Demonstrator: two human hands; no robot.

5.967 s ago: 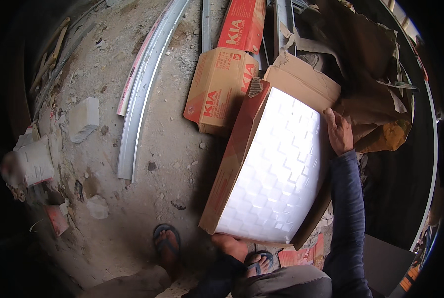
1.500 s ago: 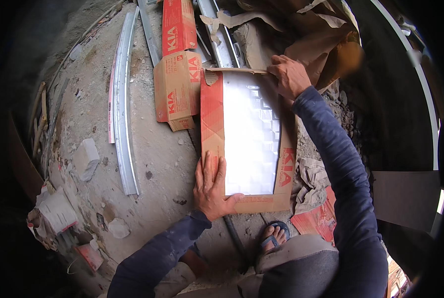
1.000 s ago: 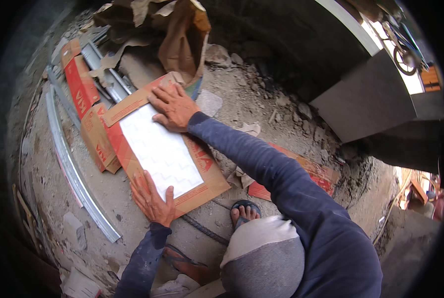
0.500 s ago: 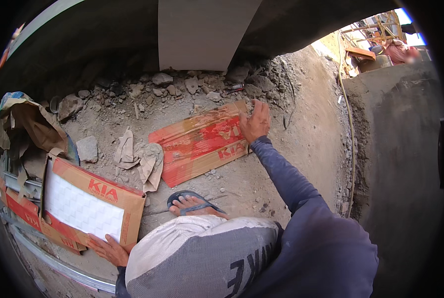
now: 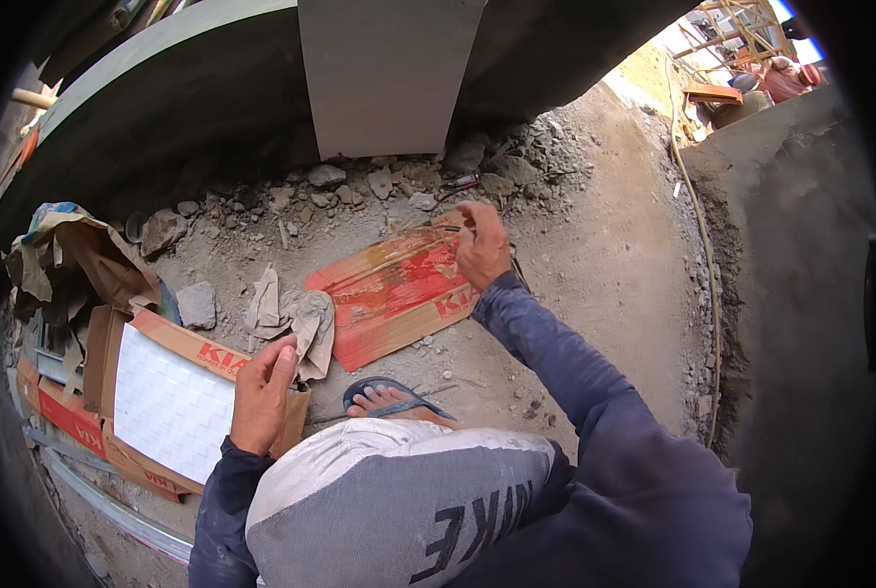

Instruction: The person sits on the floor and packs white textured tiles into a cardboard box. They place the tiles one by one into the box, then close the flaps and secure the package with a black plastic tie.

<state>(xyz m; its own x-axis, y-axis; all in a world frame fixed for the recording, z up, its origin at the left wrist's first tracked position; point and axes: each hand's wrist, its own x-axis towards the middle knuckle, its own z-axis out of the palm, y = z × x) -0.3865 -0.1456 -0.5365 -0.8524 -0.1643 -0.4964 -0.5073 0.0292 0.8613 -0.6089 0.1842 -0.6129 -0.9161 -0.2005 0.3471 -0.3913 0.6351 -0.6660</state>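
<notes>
My right hand [image 5: 482,245] is closed in a pinch over the far right part of a flattened red and brown cardboard sheet [image 5: 389,309]. A thin dark strip [image 5: 450,228], perhaps wire or cord, pokes out from its fingers; most of it is hidden. Raised in front of an opened carton [image 5: 218,355], my left hand [image 5: 260,400] has its fingers loosely curled, with nothing visible in them. White textured tiles [image 5: 169,397] fill the carton. Crumpled brown paper [image 5: 306,318] lies between the carton and the sheet.
Rubble [image 5: 360,186] lines the foot of the dark wall beneath a pale panel [image 5: 389,78]. At left are a torn paper sack [image 5: 85,250], a grey stone [image 5: 197,305] and metal channels [image 5: 115,510]. A hose [image 5: 698,216] runs along the right wall. Another person [image 5: 781,78] is far right.
My left hand has lifted off the tiles and moved up and right. My right hand has gone from flat at the cardboard's edge to a pinch on the dark strip.
</notes>
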